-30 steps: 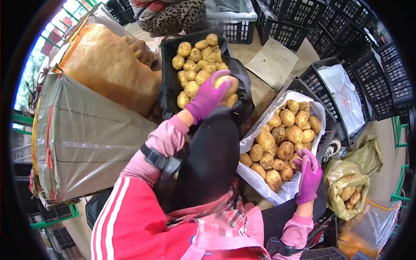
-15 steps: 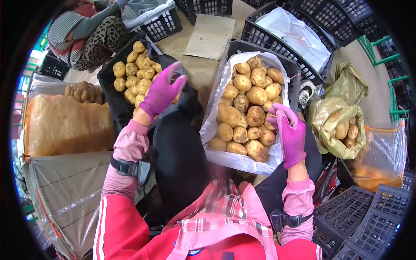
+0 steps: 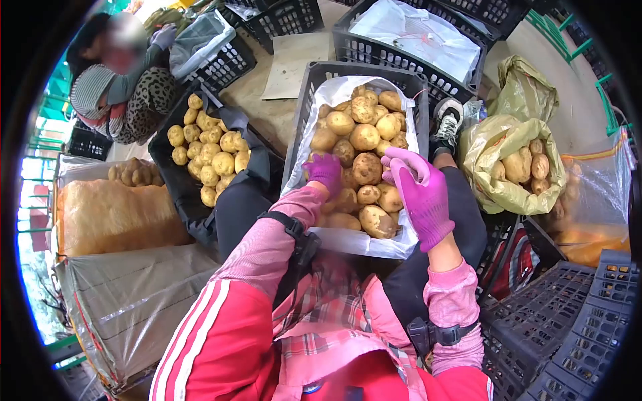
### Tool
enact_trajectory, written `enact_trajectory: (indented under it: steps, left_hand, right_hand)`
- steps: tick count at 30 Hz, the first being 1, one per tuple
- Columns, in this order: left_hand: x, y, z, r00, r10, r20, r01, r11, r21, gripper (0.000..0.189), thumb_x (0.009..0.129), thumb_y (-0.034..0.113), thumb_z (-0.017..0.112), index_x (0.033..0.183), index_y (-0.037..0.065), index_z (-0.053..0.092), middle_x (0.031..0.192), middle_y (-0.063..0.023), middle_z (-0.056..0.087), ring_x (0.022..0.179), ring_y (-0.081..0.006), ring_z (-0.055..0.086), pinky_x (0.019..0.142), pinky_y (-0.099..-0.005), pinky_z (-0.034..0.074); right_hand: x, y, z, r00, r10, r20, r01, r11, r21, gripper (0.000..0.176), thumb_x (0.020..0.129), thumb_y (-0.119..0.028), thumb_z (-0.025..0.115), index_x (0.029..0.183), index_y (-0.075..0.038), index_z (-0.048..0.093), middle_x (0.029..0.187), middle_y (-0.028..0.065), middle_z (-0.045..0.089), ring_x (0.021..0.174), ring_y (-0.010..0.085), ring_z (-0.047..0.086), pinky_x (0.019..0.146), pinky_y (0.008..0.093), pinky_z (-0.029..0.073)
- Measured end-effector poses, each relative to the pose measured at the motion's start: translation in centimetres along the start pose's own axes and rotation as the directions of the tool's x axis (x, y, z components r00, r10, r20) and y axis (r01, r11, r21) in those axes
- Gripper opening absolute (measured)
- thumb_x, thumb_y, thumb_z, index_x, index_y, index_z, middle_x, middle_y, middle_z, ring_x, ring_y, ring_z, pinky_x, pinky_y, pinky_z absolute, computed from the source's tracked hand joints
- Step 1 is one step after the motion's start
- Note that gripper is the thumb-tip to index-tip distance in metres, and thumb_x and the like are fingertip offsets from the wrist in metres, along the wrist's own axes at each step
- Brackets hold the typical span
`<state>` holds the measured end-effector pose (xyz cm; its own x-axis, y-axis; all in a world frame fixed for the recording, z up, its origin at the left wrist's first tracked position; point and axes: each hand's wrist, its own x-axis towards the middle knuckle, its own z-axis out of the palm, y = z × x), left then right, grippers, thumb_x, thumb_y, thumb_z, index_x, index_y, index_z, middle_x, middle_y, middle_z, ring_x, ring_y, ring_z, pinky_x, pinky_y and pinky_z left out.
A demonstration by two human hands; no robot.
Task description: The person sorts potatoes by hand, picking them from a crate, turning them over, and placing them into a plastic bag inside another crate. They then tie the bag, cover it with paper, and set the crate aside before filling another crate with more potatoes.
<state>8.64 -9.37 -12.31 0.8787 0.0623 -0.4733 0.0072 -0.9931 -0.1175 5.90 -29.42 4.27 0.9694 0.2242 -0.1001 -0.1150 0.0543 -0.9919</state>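
My left hand (image 3: pixel 326 175), in a magenta glove, is over the left side of the white-lined crate (image 3: pixel 294 148). Its fingers curl down among the potatoes; what they hold, if anything, is hidden under the palm. Potatoes (image 3: pixel 365 137) of mixed size, some with brown patches, fill this crate between my knees. My right hand (image 3: pixel 422 192), also gloved, hovers above the crate's right edge. Its fingers are bent but apart, and I see nothing in them. To the left, more potatoes (image 3: pixel 209 148) lie in a black-lined crate (image 3: pixel 175 194).
A person (image 3: pixel 127 87) crouches at the upper left beside a lined crate (image 3: pixel 221 67). A crate with a white liner (image 3: pixel 418 37) stands ahead. On the right are an olive bag of potatoes (image 3: pixel 511 167) and stacked black crates (image 3: pixel 535 321). A mesh sack (image 3: pixel 120 217) sits left.
My left hand has moved right, from above the black-lined crate into the white-lined one. My right hand stays by that crate's right edge. The view has shifted.
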Motion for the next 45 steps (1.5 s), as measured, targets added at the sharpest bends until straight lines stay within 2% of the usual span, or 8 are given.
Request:
enact_trajectory:
  steps: [5, 13, 16, 29, 33, 37, 40, 45]
  left_hand:
    - [1.5, -3.6, -1.8, 0.994, -0.067, -0.089, 0.003, 0.813, -0.582, 0.073, 0.071, 0.041, 0.077, 0.128, 0.003, 0.052, 0.116, -0.0162, 0.062, 0.104, -0.0307, 0.063, 0.089, -0.0434, 0.052]
    - [-12.2, -4.3, -13.9, 0.856, 0.32, -0.405, 0.063, -0.844, -0.533, 0.051, 0.097, 0.018, 0.054, 0.142, 0.001, 0.038, 0.139, -0.0184, 0.048, 0.124, -0.0265, 0.053, 0.102, -0.0391, 0.047]
    - [-14.0, -3.3, -13.6, 0.595, 0.075, -0.801, -0.803, 0.008, -0.596, 0.048, 0.103, 0.023, 0.043, 0.144, 0.001, 0.034, 0.143, -0.0192, 0.044, 0.126, -0.0283, 0.052, 0.102, -0.0381, 0.046]
    - [-16.0, -2.4, -11.2, 0.679, -0.216, -0.701, -0.591, 0.405, -0.697, 0.054, 0.099, 0.034, 0.055, 0.14, 0.002, 0.042, 0.12, -0.0132, 0.059, 0.1, -0.0163, 0.061, 0.073, -0.0271, 0.053]
    - [-17.5, -1.7, -13.3, 0.863, -0.231, -0.45, -0.466, -0.02, -0.884, 0.053, 0.098, 0.033, 0.057, 0.137, 0.0, 0.043, 0.115, -0.013, 0.062, 0.098, -0.0175, 0.063, 0.075, -0.0302, 0.053]
    - [-13.3, -5.4, -10.2, 0.633, 0.132, -0.763, -0.389, 0.906, -0.166, 0.057, 0.101, 0.044, 0.047, 0.134, -0.002, 0.046, 0.117, -0.0079, 0.063, 0.099, -0.0122, 0.063, 0.079, -0.0293, 0.052]
    - [-14.5, -4.1, -12.1, 0.971, -0.058, -0.23, -0.234, -0.405, -0.884, 0.058, 0.101, 0.046, 0.046, 0.134, -0.002, 0.047, 0.118, -0.006, 0.062, 0.1, -0.0129, 0.062, 0.08, -0.0284, 0.052]
    - [-14.0, -3.2, -10.1, 0.732, -0.012, -0.681, -0.635, 0.352, -0.688, 0.044, 0.104, 0.034, 0.042, 0.134, 0.004, 0.05, 0.117, -0.0093, 0.059, 0.096, -0.013, 0.061, 0.065, -0.0245, 0.055]
  right_hand:
    - [-0.2, -0.8, -0.9, 0.999, 0.03, -0.019, -0.028, 0.995, 0.094, 0.024, 0.094, -0.008, 0.061, 0.115, 0.002, 0.064, 0.096, 0.0073, 0.069, 0.083, 0.0093, 0.063, 0.077, 0.0235, 0.051]
    - [-0.5, 0.7, 0.7, 0.973, 0.086, 0.213, -0.098, 0.994, 0.045, 0.066, 0.089, -0.032, 0.071, 0.14, -0.003, 0.041, 0.111, 0.0107, 0.063, 0.09, 0.0158, 0.066, 0.075, 0.0272, 0.054]
    - [-1.3, -1.2, 2.1, 0.901, 0.185, 0.393, -0.294, 0.926, 0.238, 0.079, 0.088, -0.042, 0.071, 0.145, -0.005, 0.03, 0.116, 0.0143, 0.061, 0.092, 0.0209, 0.068, 0.075, 0.0311, 0.057]
    - [-1.6, -0.9, 2.0, 0.934, 0.121, 0.337, -0.222, 0.934, 0.28, 0.073, 0.098, -0.051, 0.05, 0.146, 0.0, 0.026, 0.11, 0.0221, 0.062, 0.084, 0.0273, 0.072, 0.07, 0.0325, 0.06]
    - [-2.1, -0.9, 1.6, 0.945, 0.129, 0.299, -0.212, 0.941, 0.264, 0.073, 0.098, -0.05, 0.05, 0.146, 0.001, 0.026, 0.106, 0.0214, 0.064, 0.082, 0.0271, 0.072, 0.069, 0.0329, 0.06]
    - [-1.7, -1.1, 1.1, 0.953, 0.102, 0.284, -0.167, 0.962, 0.214, 0.069, 0.099, -0.049, 0.049, 0.143, 0.001, 0.033, 0.097, 0.0186, 0.066, 0.078, 0.0254, 0.072, 0.067, 0.0324, 0.06]
    - [-1.7, -1.3, 1.0, 0.957, 0.104, 0.27, -0.16, 0.968, 0.194, 0.065, 0.099, -0.049, 0.049, 0.139, 0.001, 0.039, 0.093, 0.017, 0.068, 0.075, 0.0233, 0.072, 0.064, 0.0303, 0.059]
    - [-1.2, -0.5, 0.6, 0.974, 0.032, 0.226, -0.049, 0.996, 0.072, 0.067, 0.096, -0.049, 0.056, 0.138, 0.0, 0.041, 0.111, 0.0198, 0.065, 0.097, 0.0291, 0.068, 0.082, 0.0351, 0.056]
